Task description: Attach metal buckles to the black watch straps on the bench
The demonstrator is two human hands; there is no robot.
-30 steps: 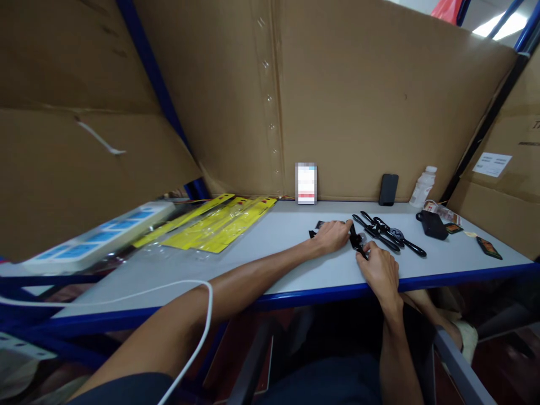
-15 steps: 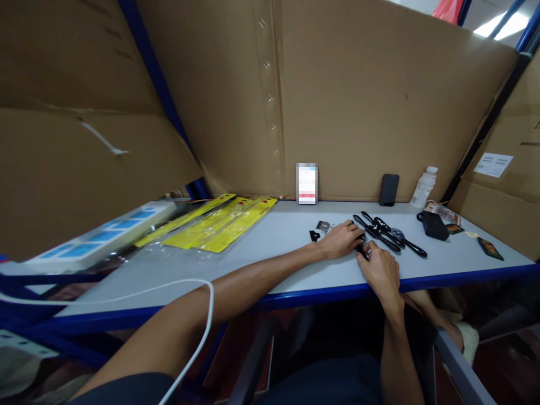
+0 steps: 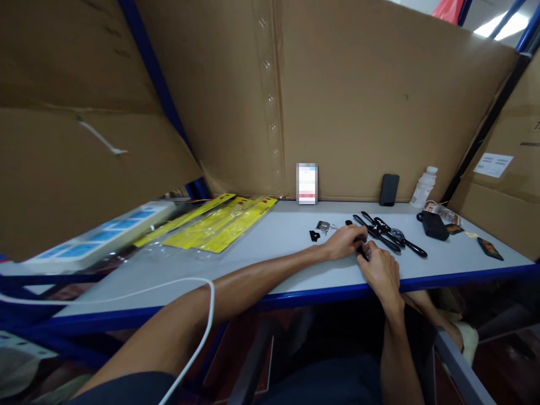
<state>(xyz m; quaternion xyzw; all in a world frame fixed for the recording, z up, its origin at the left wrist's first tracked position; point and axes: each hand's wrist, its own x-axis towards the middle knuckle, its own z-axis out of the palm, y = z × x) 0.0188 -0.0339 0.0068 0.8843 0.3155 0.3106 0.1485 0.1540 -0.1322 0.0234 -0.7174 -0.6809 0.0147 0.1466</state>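
Note:
A black spokeshave (image 3: 349, 223) lies slantwise under my hands, one handle end showing past my left hand. My left hand (image 3: 345, 242) is closed over its middle, fingers bent; the part beneath them is hidden. My right hand (image 3: 381, 271) grips the near handle, close to the table's front edge. Just right of my hands, several similar black spokeshaves (image 3: 382, 229) lie crossed in a heap. Left of my left hand are a small flat metal plate (image 3: 323, 225), a small black part (image 3: 314, 235) and tiny screws (image 3: 333, 226).
Yellow blister packs (image 3: 228, 225) and a white box with blue panels (image 3: 105, 233) lie on the left. A lit screen (image 3: 307, 184), dark phone (image 3: 388, 190) and plastic bottle (image 3: 424, 187) stand at the back. A black case (image 3: 434, 225) sits right. A white cable (image 3: 210, 315) crosses my left arm.
My left hand's fingers have drawn in and curled, uncovering the spokeshave's far handle end. My right hand has stayed in place.

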